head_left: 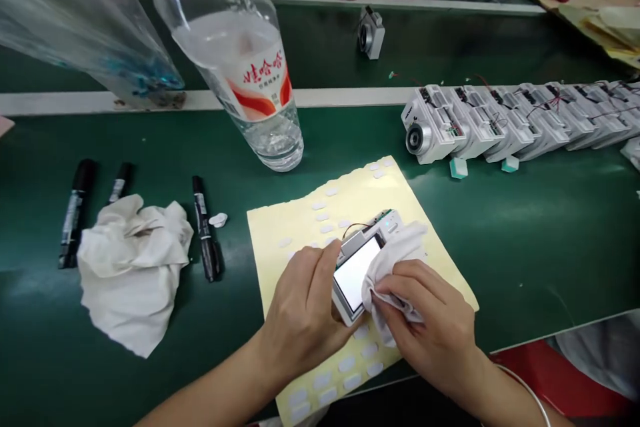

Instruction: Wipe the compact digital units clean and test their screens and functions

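Note:
Tilted in my left hand (310, 300) is a small white digital camera (356, 275), its screen lit plain white and a thin wire showing at its open top edge. My left fingers and thumb grip the camera's left side. My right hand (430, 313) pinches a white cloth (393, 273), which lies against the right part of the screen and covers some of it. Below both hands is a yellow sheet (280, 227) bearing rows of small white oval stickers.
A row of opened white cameras (480, 123) lines the back right. Behind the sheet stands a water bottle (263, 93). Black markers (205, 230) and a crumpled white cloth (135, 267) lie left on the green table (540, 247). Another camera (371, 33) sits farther back.

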A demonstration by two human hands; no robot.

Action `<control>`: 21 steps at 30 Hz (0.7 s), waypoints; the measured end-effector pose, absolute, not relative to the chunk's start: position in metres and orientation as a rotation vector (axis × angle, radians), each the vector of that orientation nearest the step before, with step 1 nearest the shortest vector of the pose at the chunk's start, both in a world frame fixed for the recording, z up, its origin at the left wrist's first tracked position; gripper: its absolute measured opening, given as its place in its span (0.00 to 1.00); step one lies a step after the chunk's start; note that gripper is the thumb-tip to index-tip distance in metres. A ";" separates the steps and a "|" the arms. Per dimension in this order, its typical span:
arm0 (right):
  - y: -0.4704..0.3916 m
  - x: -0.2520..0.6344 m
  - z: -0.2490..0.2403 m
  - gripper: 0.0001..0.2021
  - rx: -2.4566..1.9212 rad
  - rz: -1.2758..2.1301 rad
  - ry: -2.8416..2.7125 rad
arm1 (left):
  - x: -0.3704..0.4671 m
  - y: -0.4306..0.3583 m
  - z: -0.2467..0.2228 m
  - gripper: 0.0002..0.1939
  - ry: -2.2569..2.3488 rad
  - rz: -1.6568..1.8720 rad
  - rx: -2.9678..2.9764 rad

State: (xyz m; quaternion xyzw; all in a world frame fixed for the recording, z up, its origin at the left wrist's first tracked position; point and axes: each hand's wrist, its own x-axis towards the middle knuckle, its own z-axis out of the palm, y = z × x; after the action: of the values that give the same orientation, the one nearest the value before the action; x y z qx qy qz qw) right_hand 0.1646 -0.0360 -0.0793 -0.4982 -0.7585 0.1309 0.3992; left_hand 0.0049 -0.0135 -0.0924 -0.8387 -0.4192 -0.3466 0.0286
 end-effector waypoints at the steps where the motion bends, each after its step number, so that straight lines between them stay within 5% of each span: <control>1: -0.037 0.167 -0.080 0.06 -1.265 0.331 -1.938 | 0.004 -0.014 -0.093 0.25 -1.287 -1.068 -2.591; 8: -0.043 0.203 -0.064 0.08 -1.508 0.003 -1.984 | 0.003 -0.013 -0.093 0.25 -1.300 -1.057 -2.588; 15: -0.044 0.176 -0.075 0.07 -1.237 0.414 -2.017 | 0.006 -0.015 -0.095 0.28 -1.246 -1.072 -2.552; 21: -0.044 0.175 -0.080 0.05 -1.353 0.342 -1.945 | 0.006 -0.020 -0.097 0.31 -1.237 -1.078 -2.499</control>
State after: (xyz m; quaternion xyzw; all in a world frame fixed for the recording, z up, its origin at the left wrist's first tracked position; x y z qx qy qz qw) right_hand 0.1746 -0.0439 -0.0796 -0.5261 -0.7565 0.1332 0.3651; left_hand 0.0057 -0.0196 -0.0970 -0.8335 -0.4125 -0.3596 0.0761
